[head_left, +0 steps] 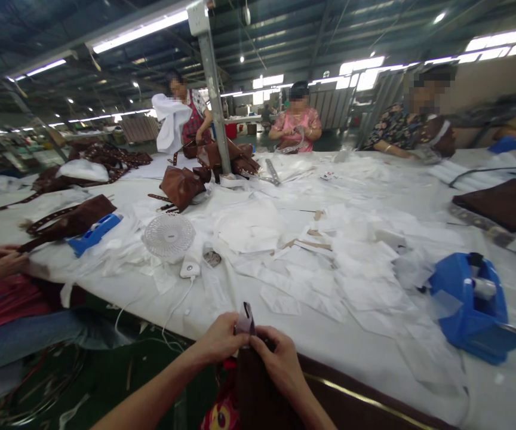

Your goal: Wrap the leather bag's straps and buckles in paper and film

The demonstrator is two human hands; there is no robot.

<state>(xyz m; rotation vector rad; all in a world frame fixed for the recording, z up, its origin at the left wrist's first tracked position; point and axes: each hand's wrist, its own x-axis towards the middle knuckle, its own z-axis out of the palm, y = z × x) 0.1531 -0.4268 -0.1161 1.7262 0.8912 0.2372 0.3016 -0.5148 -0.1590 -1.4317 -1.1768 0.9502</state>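
Note:
At the table's near edge, my left hand point(223, 338) pinches a short greyish-white, see-through-looking strip point(244, 322) with a dark mark at its tip. My right hand point(279, 357) grips at the strip's base from the other side, thumb and fingers bent. Below both hands hangs a dark brown piece point(258, 391), which seems joined to the strip; the join itself is hidden by my fingers. To the right of my right hand, dark brown material with a gold-coloured zip point(365, 394) lies along the table edge, low in view.
White sheets point(294, 263) cover the table's middle. Blue tape dispensers point(468, 310) stand right and left, with a small fan point(169, 236) between. Brown bags point(181, 188) lie farther back, near a metal post point(215, 95). Several people work around the table; one person's hands point(2, 263) are at left.

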